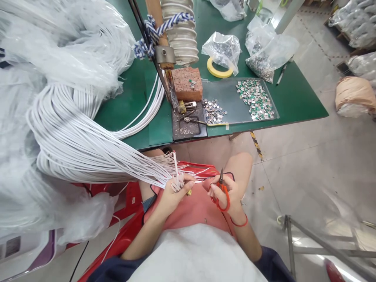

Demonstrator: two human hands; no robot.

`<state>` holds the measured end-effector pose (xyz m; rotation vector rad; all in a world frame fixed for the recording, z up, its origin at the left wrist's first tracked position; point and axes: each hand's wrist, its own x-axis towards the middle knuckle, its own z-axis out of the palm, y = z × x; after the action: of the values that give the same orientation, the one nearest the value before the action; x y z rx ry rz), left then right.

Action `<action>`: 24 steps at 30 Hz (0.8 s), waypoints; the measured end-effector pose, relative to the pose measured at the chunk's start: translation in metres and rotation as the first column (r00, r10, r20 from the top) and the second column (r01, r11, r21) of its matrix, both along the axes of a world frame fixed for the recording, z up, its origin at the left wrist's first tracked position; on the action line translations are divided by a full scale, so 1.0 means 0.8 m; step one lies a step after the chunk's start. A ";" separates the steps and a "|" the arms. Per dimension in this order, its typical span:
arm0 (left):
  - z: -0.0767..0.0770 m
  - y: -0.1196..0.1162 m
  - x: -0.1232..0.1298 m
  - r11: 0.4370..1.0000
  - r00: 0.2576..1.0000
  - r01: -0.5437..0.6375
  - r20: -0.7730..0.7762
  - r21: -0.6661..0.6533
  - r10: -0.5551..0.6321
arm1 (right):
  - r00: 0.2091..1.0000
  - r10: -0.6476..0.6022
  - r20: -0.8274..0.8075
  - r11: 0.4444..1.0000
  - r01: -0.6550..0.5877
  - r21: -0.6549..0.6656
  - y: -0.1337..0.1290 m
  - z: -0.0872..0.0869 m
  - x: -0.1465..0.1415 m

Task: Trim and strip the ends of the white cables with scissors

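Note:
Above my lap, my left hand (178, 190) is closed around the ends of several white cables (138, 162). One cable end pokes out past my left thumb, toward the other hand. My right hand (227, 192) holds a pair of scissors (223, 197) with red handles, their dark blades pointing up and away from me. A short gap separates the scissors from the cable end. From my left hand the cables run left to a large bundle (70, 117), partly covered by clear plastic wrap (73, 51).
On the green table (302, 92) stand a brick (188, 82), a soldering stand with a dark tray (190, 127), and a clear tray (232, 92) of small metal connectors (257, 100). Behind lie yellow tape (219, 70) and plastic bags (225, 47). A metal frame (320, 239) is at lower right.

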<state>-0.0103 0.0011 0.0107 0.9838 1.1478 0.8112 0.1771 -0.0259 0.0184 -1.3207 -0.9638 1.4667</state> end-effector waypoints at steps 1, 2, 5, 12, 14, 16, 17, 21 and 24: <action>-0.001 0.000 0.000 1.000 1.000 0.003 0.007 -0.002 -0.003 | 1.000 -0.013 -0.007 1.000 0.013 0.000 0.001 0.000 -0.001; -0.002 -0.001 -0.001 1.000 1.000 0.011 0.013 0.000 -0.011 | 1.000 -0.027 -0.013 1.000 0.027 -0.001 0.002 0.001 -0.002; -0.005 -0.002 -0.002 0.999 0.999 0.024 0.028 0.025 -0.024 | 0.998 -0.036 -0.054 0.999 0.038 0.037 0.005 0.005 -0.003; -0.001 -0.001 -0.002 0.998 1.000 0.012 -0.001 0.063 -0.011 | 0.996 0.057 -0.063 0.991 -0.049 0.122 0.002 0.002 0.002; 0.000 -0.002 -0.002 0.996 0.999 0.013 -0.036 0.089 -0.010 | 0.992 0.121 0.028 0.989 -0.123 0.086 0.001 0.002 0.001; -0.002 -0.003 -0.002 0.992 0.998 0.009 -0.068 0.125 0.000 | 0.974 0.175 0.146 0.979 -0.187 0.079 0.001 0.005 -0.001; -0.003 -0.004 -0.002 0.990 0.997 0.005 -0.080 0.142 0.007 | 0.962 0.186 0.199 0.975 -0.206 0.088 0.002 0.007 -0.002; -0.006 -0.007 -0.002 0.985 0.993 0.002 -0.114 0.175 0.018 | 0.931 0.186 0.315 0.962 -0.238 0.135 0.007 0.009 -0.005; -0.005 -0.007 -0.001 0.984 0.992 0.003 -0.121 0.178 0.019 | 0.918 0.204 0.340 0.956 -0.261 0.133 0.008 0.007 -0.005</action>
<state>-0.0112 -0.0048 0.0066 1.1910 1.1997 0.8810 0.1728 -0.0193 0.0242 -1.3757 -1.4757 1.3231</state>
